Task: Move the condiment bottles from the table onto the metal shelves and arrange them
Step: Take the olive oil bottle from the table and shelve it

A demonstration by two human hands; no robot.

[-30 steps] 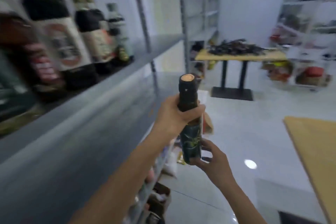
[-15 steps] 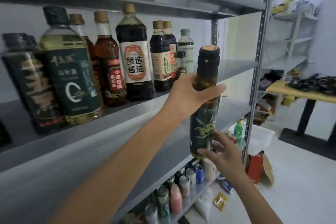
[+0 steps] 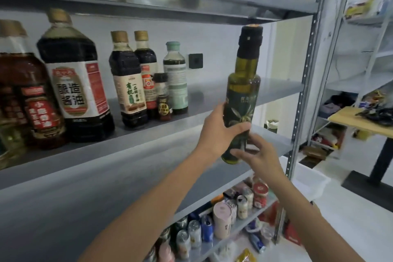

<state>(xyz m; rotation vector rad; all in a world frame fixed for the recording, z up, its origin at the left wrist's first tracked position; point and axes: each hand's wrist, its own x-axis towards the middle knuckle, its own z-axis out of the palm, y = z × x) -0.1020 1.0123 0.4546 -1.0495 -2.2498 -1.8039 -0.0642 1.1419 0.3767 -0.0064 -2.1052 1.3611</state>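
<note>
A: Bottle status?
B: Bottle [image 3: 242, 100] is in the air, near upright, in front of the shelf [image 3: 212, 102] edge. Not set down.
A: Hands?
B: Left hand [image 3: 217, 132] wrapped round its lower body. Right hand [image 3: 262, 156] cups the base, thumb in front, fingers behind.
A: Neighbours?
B: Row of sauce bottles [image 3: 131, 83] stands on that shelf, left of it, well apart.
</note>
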